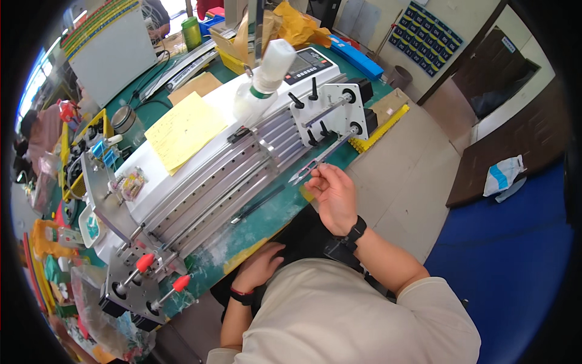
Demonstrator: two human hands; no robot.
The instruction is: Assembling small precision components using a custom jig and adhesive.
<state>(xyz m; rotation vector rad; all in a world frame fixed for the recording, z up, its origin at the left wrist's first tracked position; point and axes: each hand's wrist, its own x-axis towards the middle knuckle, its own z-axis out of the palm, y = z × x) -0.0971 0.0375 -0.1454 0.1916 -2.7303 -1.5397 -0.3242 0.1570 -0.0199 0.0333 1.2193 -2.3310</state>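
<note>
My right hand (pixel 334 195) is raised at the near right edge of the table. Its thumb and fingers pinch a small pair of silver snips (pixel 305 172), with the two pointed blades facing left. Just beyond them stands a long machine with metal rails (pixel 209 188) and a silver end plate (pixel 330 115) carrying black handles. My left hand (pixel 260 264) rests low by my lap near the table edge, fingers loosely stretched, with nothing visible in it. A thin dark rod (pixel 257 205) lies on the green table (pixel 227 242) between the machine and me.
Red-tipped rods (pixel 145 262) stick out at the machine's left end. On its white housing are a yellow paper (pixel 185 130), a white bottle (pixel 257 97) and a control panel (pixel 306 64). Yellow baskets (pixel 77 188) and plastic bags crowd the left. A glass jar (pixel 127 123) stands behind.
</note>
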